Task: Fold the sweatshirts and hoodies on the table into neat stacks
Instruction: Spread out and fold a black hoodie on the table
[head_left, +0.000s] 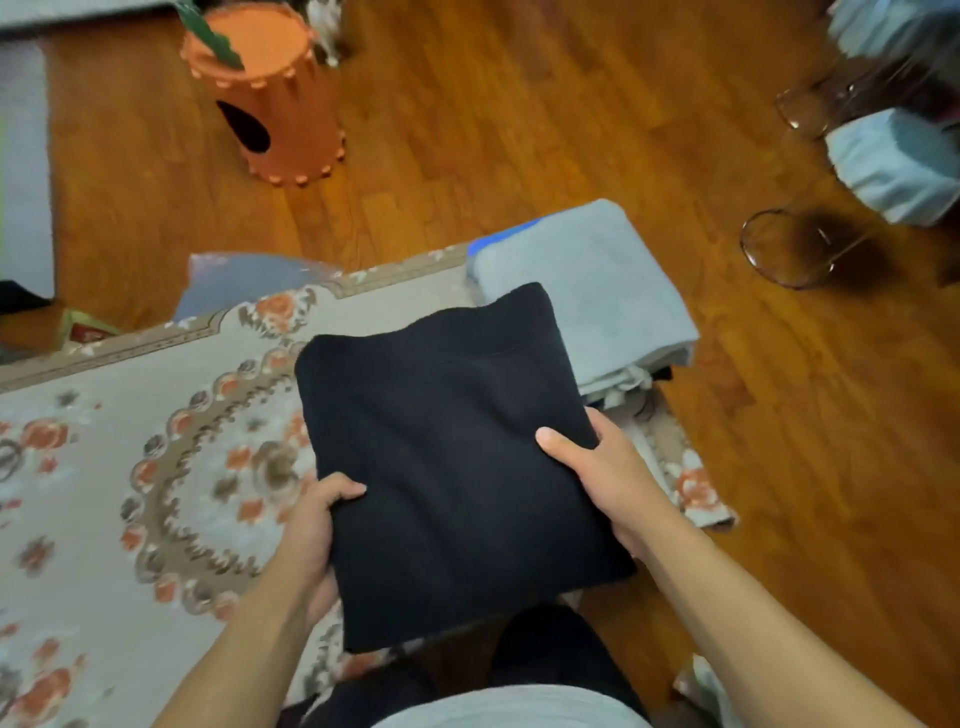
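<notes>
The left hand (311, 525) grips the near-left edge of a folded black sweatshirt (452, 457), thumb curled over the top surface and fingers hidden beneath the cloth. The right hand (608, 478) grips the right edge in the same manner, thumb lying flat on top and pointing toward the centre of the garment, remaining fingers wrapped under and out of sight. Both hands are clamped on the fabric. The black sweatshirt is folded into a rough rectangle and held in front of the person above the floral table covering (130, 467); whether its far edge touches anything cannot be determined. Its far right corner overlaps in view a pile of folded garments at the table's right end, topped by a light grey sweatshirt (597, 296), with a strip of blue (506, 236) showing at the pile's far edge and darker and pale layers visible at its near side. The covering bears orange flowers and a ring-shaped border pattern and hangs over the table's right edge. Beyond the table lies a wooden floor (519, 130). On it stands an orange cylindrical pet house (270, 98) with a dark oval opening. At far right stand transparent chairs with pale blue seat cushions (893, 166).
</notes>
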